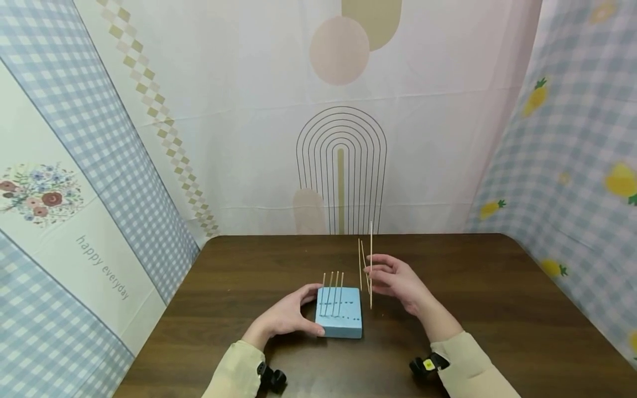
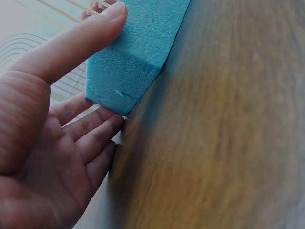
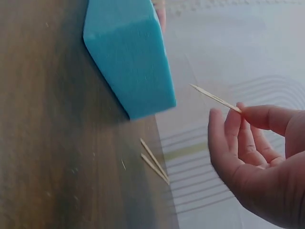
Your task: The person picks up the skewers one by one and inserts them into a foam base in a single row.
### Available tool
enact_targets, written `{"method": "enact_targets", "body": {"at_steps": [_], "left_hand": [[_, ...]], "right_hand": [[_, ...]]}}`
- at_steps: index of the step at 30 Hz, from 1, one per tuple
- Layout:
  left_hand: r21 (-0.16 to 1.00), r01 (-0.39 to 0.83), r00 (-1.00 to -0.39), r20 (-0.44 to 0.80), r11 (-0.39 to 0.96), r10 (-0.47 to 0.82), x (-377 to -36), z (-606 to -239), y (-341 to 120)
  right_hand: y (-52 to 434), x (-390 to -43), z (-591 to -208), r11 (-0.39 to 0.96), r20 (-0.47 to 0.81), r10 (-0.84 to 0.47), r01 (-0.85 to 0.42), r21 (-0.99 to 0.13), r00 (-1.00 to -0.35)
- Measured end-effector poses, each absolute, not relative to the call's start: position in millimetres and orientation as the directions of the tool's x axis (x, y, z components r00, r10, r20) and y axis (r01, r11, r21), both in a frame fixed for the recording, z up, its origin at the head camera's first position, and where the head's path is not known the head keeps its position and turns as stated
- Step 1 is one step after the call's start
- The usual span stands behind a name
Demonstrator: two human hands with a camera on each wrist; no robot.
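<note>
The foam block sits near the tabletop's front edge, carrying 4 upright sticks. The left hand braces its left side with relaxed, straight fingers. The right hand pinches several loose sticks. Risk: the thin sticks may slip from the pinch, or snap under an angled push.

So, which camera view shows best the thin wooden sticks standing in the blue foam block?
The head view: four thin wooden sticks stand upright in a row in the blue foam block, with empty holes beside them. The left wrist view shows only blurred stick pieces above the block's edge. The right wrist view shows the block's side, not those standing sticks.
</note>
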State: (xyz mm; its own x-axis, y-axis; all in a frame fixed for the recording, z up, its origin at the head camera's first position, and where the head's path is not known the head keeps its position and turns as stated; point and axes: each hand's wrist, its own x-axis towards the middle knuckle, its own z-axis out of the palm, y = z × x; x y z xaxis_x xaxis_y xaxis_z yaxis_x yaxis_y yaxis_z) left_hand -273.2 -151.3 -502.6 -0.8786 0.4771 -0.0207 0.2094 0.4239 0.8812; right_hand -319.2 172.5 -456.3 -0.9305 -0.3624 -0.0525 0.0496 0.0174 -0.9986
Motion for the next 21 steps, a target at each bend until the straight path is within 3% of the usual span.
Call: {"method": "enact_targets", "body": {"at_steps": [21], "left_hand": [[0.892, 0.205, -0.878, -0.014, 0.403, 0.478, -274, -502, -149]], "right_hand": [[146, -286, -440, 0.103, 0.047, -0.457, -0.105, -0.989, -0.888]]}}
